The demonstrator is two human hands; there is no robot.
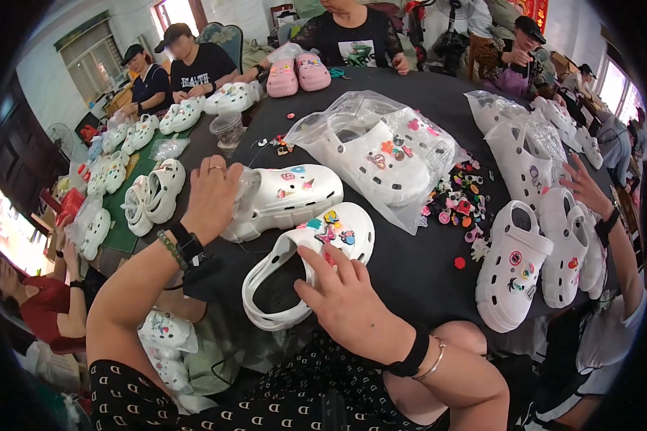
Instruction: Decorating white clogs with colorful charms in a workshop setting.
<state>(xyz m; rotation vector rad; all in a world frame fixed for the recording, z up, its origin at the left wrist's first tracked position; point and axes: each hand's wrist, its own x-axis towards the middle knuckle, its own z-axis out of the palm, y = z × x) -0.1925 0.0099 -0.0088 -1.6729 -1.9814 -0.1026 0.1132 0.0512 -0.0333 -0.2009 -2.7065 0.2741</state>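
My right hand (349, 298) grips a white clog (302, 262) at its heel opening, near the table's front edge; coloured charms dot its toe. My left hand (210, 195) rests on the heel end of a second white clog (287, 197), which lies partly inside a clear plastic bag and also carries charms. The two clogs lie side by side on the black table (410, 266).
A clear bag with more white clogs (381, 154) sits behind. Loose coloured charms (461, 201) are heaped to the right, beside several white clogs (514, 266) and another person's hand (586, 188). Pink clogs (296, 75) and seated people line the far edge. More clogs (154, 192) lie left.
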